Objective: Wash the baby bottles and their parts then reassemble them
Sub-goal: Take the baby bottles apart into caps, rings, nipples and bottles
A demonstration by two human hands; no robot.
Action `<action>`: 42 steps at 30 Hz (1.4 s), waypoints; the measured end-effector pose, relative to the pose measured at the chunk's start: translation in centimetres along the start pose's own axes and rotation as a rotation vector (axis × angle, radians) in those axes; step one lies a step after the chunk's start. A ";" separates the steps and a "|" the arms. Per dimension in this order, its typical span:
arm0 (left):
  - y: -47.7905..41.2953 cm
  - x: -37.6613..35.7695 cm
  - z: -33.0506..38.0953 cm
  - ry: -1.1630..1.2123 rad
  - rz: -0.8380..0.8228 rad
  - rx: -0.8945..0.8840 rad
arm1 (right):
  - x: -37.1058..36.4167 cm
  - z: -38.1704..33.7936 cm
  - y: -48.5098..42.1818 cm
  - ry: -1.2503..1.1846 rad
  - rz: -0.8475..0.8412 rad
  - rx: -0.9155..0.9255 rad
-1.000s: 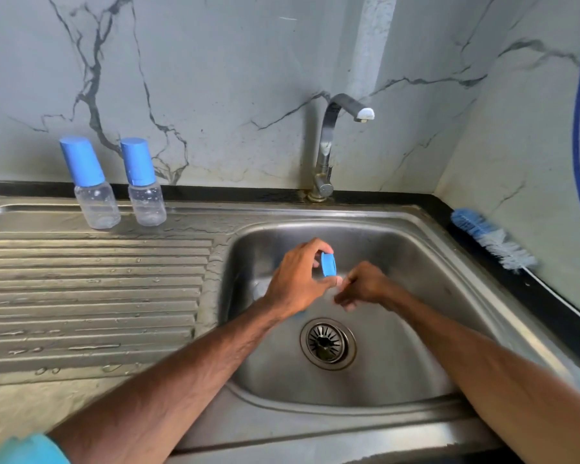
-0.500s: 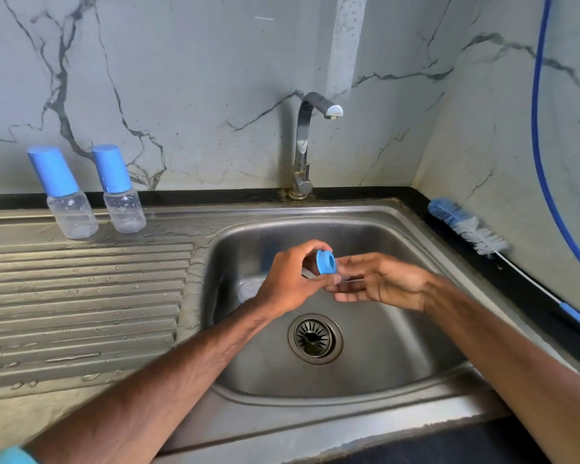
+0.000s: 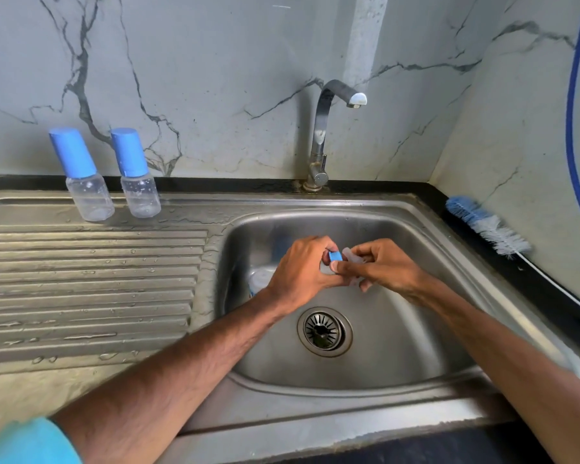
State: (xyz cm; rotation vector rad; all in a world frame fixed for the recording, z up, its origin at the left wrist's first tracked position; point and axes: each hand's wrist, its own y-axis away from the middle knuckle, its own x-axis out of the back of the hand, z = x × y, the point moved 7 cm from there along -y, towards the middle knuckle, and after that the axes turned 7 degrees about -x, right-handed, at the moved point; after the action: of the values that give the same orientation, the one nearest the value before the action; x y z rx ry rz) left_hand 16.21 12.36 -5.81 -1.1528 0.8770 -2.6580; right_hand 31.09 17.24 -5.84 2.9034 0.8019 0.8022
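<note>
Ring and teat meeting over the sink basin.
My left hand (image 3: 300, 271) pinches the blue ring (image 3: 335, 255), turned sideways and facing right at the clear teat (image 3: 351, 255) pinched in my right hand (image 3: 387, 267); which way the teat's tip points, I can't tell. A bottle (image 3: 260, 279) lies in the sink (image 3: 416, 329), half hidden behind my left hand. Capped bottles (image 3: 87, 192) stand on the drainboard (image 3: 81, 279), and a brush (image 3: 486, 226) lies to the right.

Both forearms are being stretched forward and inward from the lower corners, the wrists being held nearly straight. The left hand (image 3: 302, 272) is being held back-up, thumb and fingers curled, and a small blue ring (image 3: 335, 255) is being pinched at its fingertips. The right hand (image 3: 382, 266) is being held just beside it (the two touching at the fingertips), its fingers being curled round a clear teat (image 3: 353, 256).
</note>
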 end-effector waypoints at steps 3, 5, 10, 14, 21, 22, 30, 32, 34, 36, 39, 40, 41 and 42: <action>0.3 -0.6 0.0 -0.120 -0.133 0.008 | 1.7 2.2 -1.3 0.197 0.017 -0.092; 0.5 -0.8 -0.2 -0.181 -0.172 0.019 | 2.7 4.8 -2.4 0.546 0.036 -0.174; 0.9 -1.1 -0.6 -0.220 -0.214 0.022 | 2.9 9.9 -3.4 0.912 0.040 -0.326; 1.0 -1.6 -0.9 -0.225 -0.258 0.041 | 2.4 10.8 -4.1 0.951 0.052 -0.301; 1.1 -2.1 -1.3 -0.242 -0.303 0.046 | 2.7 11.3 -4.6 0.897 0.099 -0.311; 1.1 -2.1 -1.3 -0.240 -0.303 0.047 | 2.8 11.5 -4.7 0.884 0.111 -0.315; 1.0 -1.4 -1.4 -0.251 -0.261 0.091 | 2.4 11.4 -5.3 0.907 0.123 -0.257; 1.1 -1.3 -1.4 -0.255 -0.256 0.096 | 2.1 11.5 -5.5 0.904 0.116 -0.248; 1.1 -1.4 -1.4 -0.260 -0.261 0.095 | 2.1 11.5 -5.6 0.899 0.118 -0.239; 1.1 -1.4 -1.4 -0.263 -0.262 0.095 | 2.1 11.7 -5.6 0.898 0.116 -0.232; 1.1 -1.5 -1.4 -0.262 -0.271 0.099 | 2.4 11.3 -5.6 0.875 0.127 -0.222; 1.1 -1.5 -1.4 -0.258 -0.275 0.104 | 2.8 10.8 -5.4 0.836 0.153 -0.213; 1.1 -1.4 -1.4 -0.255 -0.276 0.109 | 3.3 10.4 -5.3 0.774 0.186 -0.211; 1.1 -1.4 -1.5 -0.257 -0.274 0.112 | 3.9 9.9 -5.1 0.701 0.214 -0.207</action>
State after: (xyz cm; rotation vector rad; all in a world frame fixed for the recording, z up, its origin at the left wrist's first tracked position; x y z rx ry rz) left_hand 15.98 12.56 -8.10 -1.6428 0.5546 -2.6320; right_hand 36.31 24.67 -13.35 2.5359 0.3791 1.8481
